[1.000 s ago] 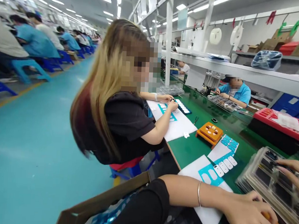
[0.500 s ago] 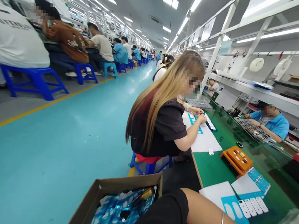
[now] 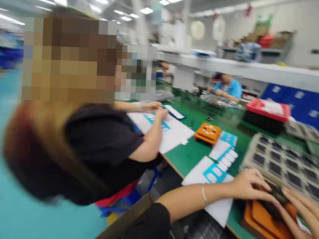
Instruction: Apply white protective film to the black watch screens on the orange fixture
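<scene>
At the lower right, my left hand (image 3: pixel 251 187), with a band on its wrist, reaches over an orange fixture (image 3: pixel 266 226). Its thumb and fingers close round a small dark part (image 3: pixel 276 198) above the fixture. From the right edge, my right hand (image 3: pixel 305 217) meets the same part with its long fingers, which partly cover it. Blur and the fingers hide what kind of part it is. A grey tray (image 3: pixel 246 156) of dark rectangular pieces lies just behind my hands.
White sheets with blue film (image 3: pixel 210 171) and white plates (image 3: pixel 228 157) lie left of my hands. A second orange fixture (image 3: pixel 208 133) stands farther back. A co-worker (image 3: pixel 103 141) sits close on the left. A red-topped black bin (image 3: pixel 267 113) stands behind the tray.
My view has swung right and down toward the bench. Both my hands, the near orange fixture and the grey tray have come into view; only my left arm showed before.
</scene>
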The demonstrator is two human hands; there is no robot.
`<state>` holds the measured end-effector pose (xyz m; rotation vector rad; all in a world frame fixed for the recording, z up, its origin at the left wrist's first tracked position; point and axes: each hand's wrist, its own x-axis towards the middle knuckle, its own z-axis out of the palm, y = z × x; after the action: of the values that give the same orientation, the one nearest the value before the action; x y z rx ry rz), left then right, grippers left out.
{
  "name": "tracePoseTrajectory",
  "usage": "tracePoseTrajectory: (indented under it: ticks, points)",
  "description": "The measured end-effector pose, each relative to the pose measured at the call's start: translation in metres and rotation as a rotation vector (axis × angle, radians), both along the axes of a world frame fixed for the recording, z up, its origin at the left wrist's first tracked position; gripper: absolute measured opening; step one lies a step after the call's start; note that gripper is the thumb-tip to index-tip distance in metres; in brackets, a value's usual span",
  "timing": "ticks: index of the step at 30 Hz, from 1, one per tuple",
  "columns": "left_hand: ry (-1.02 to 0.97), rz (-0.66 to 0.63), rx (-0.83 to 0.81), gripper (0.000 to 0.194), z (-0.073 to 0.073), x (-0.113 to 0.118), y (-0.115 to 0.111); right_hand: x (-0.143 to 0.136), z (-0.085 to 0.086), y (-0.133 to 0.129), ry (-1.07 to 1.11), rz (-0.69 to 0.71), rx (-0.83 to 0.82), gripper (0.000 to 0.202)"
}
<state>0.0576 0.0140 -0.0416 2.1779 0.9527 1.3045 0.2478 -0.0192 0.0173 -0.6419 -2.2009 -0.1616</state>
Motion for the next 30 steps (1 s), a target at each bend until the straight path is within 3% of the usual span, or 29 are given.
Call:
tracePoseTrajectory:
  ticks: [2,4,9,12,15,22,30]
  points:
    - [-0.028,-0.047,0.147,0.035,0.009,-0.010,-0.006,0.006,-0.001,-0.017,0.007,-0.129,0.072,0.054]
    - [0.030,-0.065,0.297,0.045,0.021,-0.026,-0.007,0.006,0.004,-0.021,-0.003,-0.173,0.096,0.048]
    - [0.164,-0.107,0.529,0.049,0.039,-0.052,-0.006,0.011,0.014,-0.014,-0.034,-0.184,-0.266,0.036]
    - [0.199,-0.095,0.560,0.050,0.041,-0.053,-0.010,0.013,0.014,-0.014,-0.044,-0.109,-0.499,0.036]
    - [0.232,-0.091,0.556,0.049,0.039,-0.051,-0.011,0.012,0.013,-0.013,-0.014,-0.028,-0.603,0.030]
    - [0.239,-0.113,0.556,0.047,0.039,-0.050,-0.009,0.011,0.012,-0.011,-0.020,0.017,-0.711,0.030]
    - [0.260,-0.110,0.521,0.045,0.038,-0.051,-0.011,0.010,0.017,-0.013,-0.133,-0.026,-0.661,0.031]
